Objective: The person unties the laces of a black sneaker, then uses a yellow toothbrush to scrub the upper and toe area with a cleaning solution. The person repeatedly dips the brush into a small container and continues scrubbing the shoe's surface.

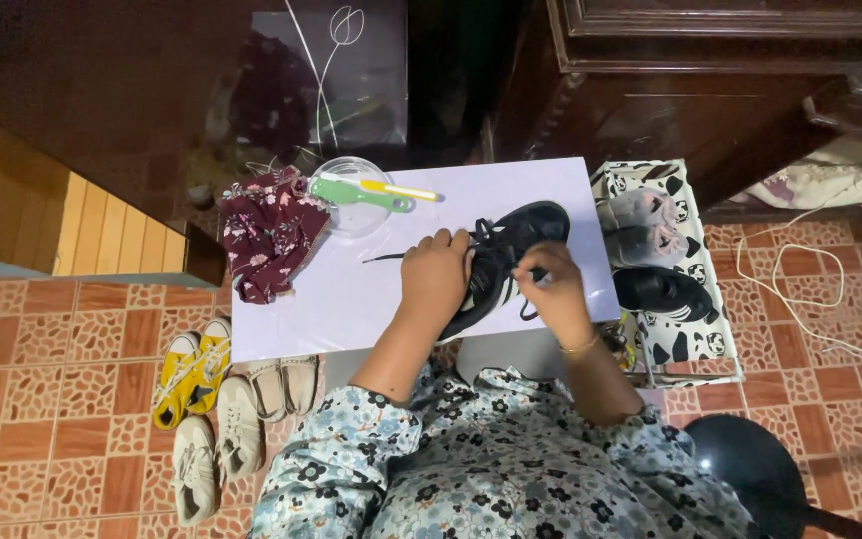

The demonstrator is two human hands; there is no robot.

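A floor of reddish-brown patterned tiles [62, 329] is seen beneath a pale lilac rectangular surface [351, 289], on which a black laced sports shoe with white side stripes [506, 258] is laid diagonally, toe pointing away and to the right. The shoe is held between the two hands: the left hand [435, 277] is pressed flat with fingers curled over the heel end and near side, while the right hand [552, 289] is set against the opposite flank, its fingers drawn together in a pinch on a black lace [529, 311] just beside the shoe. Another loose lace end is trailed across the surface to the left of the left hand. To the right of the surface, a rack covered in black-and-white patterned fabric [685, 334] is stood, on which a grey pair of shoes [641, 228] and a black shoe [662, 289] are kept. A crumpled maroon floral cloth [269, 232] is draped over the far left corner. Near it, a clear round bowl [351, 218] is placed, across which a green-handled brush [356, 195] and a yellow-handled brush [401, 190] are rested. On the floor at the left, a yellow pair of canvas shoes [190, 371], beige sandals [283, 384] and a cream pair of shoes [214, 447] are lined up
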